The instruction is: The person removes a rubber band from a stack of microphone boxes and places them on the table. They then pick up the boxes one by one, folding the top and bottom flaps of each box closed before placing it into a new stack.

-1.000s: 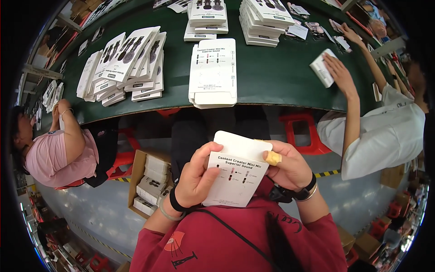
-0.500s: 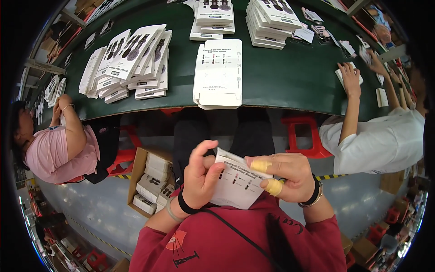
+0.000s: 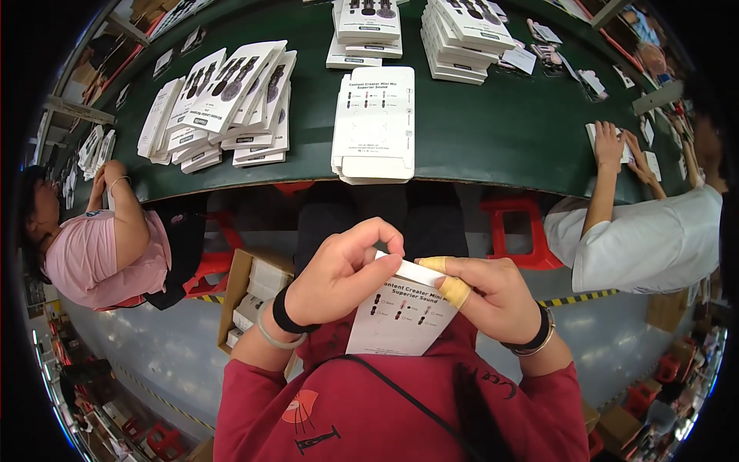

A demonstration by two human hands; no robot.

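Note:
A flat white box [image 3: 402, 319], printed with small microphone pictures, is tilted in front of my red shirt. Its narrow upper end [image 3: 419, 272] faces up toward me. My right hand [image 3: 493, 296], with yellow tape round the thumb and a finger, grips the right side of that end. Curled over the left corner of the same end is my left hand [image 3: 346, 269], its thumb and forefinger closed together there. On the green table [image 3: 462, 142] ahead lies a stack of similar white boxes [image 3: 375, 115], back faces up.
Piles of white boxes stand at the table's left [image 3: 223, 100], far middle [image 3: 366, 35] and right [image 3: 462, 42]. An open carton [image 3: 231, 296] with boxes sits on the floor at my left. Co-workers sit either side, by red stools [image 3: 523, 235].
My left hand has moved up and right, from the box's left side onto its upper end. The raised end flap now lies folded over. The right co-worker's hands have come closer together.

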